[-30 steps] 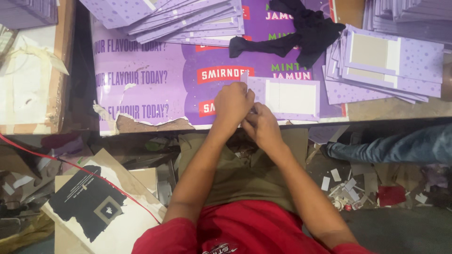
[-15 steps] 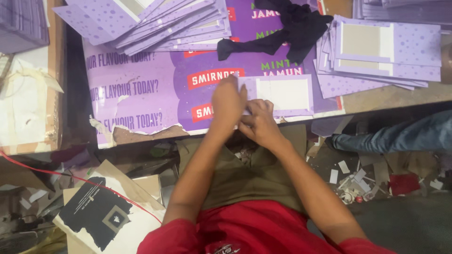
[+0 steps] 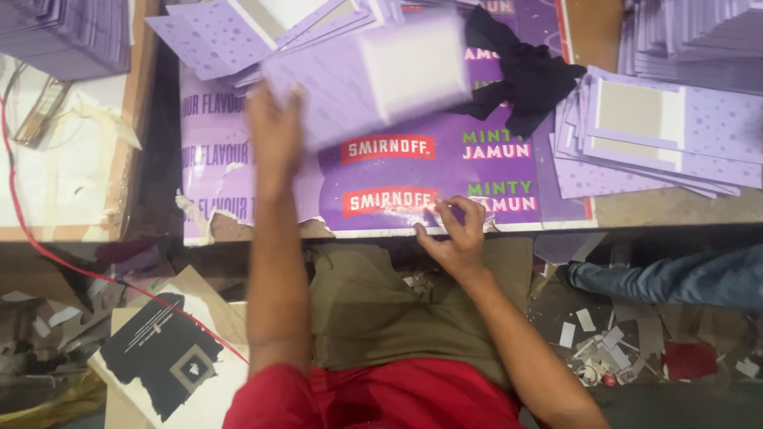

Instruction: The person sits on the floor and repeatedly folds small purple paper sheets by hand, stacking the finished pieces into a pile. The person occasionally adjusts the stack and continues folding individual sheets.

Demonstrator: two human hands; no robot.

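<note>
The left hand (image 3: 274, 135) grips a blurred purple card (image 3: 366, 75) by its edge, lifted at twelve o'clock over the poster (image 3: 397, 171). The right hand (image 3: 455, 238), fingers loosely spread and empty, rests on the poster's near edge at five o'clock of the card. A card stack (image 3: 660, 135) lies at three o'clock.

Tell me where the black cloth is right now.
In the head view, the black cloth lies upper right of centre on the purple printed sheet, beside the right-hand stack of purple cards.

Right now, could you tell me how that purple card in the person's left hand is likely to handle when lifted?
The purple card looks flat and unbent under the left hand, so probably fairly stiff. One hand lifts it, so likely light. Its smooth-looking face may slide easily onto the card pile.
</note>
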